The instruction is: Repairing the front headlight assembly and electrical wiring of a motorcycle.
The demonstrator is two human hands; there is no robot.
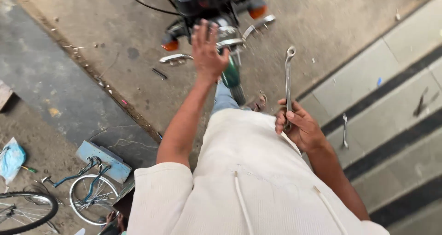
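My right hand is closed around the lower end of a long silver ring spanner, which points up and away from me. My left hand is stretched forward with its fingers spread, holding nothing, just over the chrome parts of a motorcycle. The motorcycle stands at the top of the view, showing a dark front, orange indicators and chrome guards. My white shirt fills the bottom, and my leg in jeans and a sandalled foot show below the bike.
A second spanner and a dark tool lie on the grey tiled steps with black stripes at right. A small blue bicycle, a larger wheel and a blue bag are at lower left. Small parts litter the concrete floor.
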